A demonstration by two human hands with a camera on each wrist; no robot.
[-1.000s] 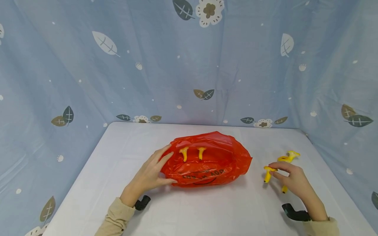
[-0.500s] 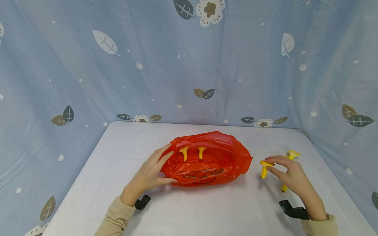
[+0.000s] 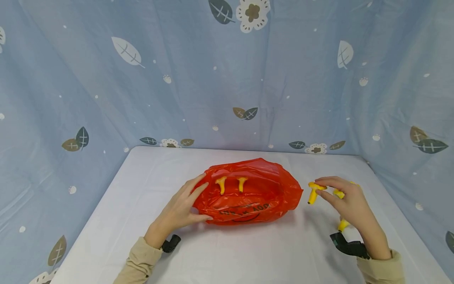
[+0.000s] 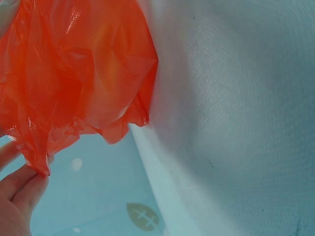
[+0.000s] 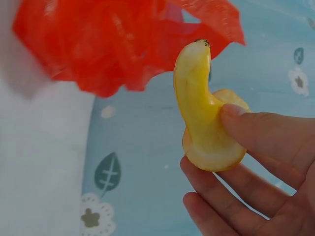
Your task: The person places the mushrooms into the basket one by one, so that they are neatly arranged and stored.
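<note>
An open red plastic bag (image 3: 289,191) with dark print lies in the middle of the white table. Two yellow mushrooms, a left one (image 3: 221,185) and a right one (image 3: 242,184), are inside it. My left hand (image 3: 177,207) holds the bag's mouth at its left end; in the left wrist view the fingers (image 4: 30,191) pinch a fold of red film. To the right of the bag, my right hand (image 3: 351,203) pinches a yellow mushroom (image 5: 202,108) between thumb and fingers, above the table, its dark-tipped stem pointing down in the head view.
More yellow mushrooms lie by the right hand, one behind it (image 3: 339,193) and one near the wrist (image 3: 343,225), both partly hidden. Black wrist mounts, left (image 3: 171,243) and right (image 3: 349,246), stick out from the arms. A blue patterned curtain (image 3: 198,79) surrounds the table.
My right hand has lifted the mushroom and moved it away from me and slightly left, toward the bag. My left hand and the bag have stayed put.
</note>
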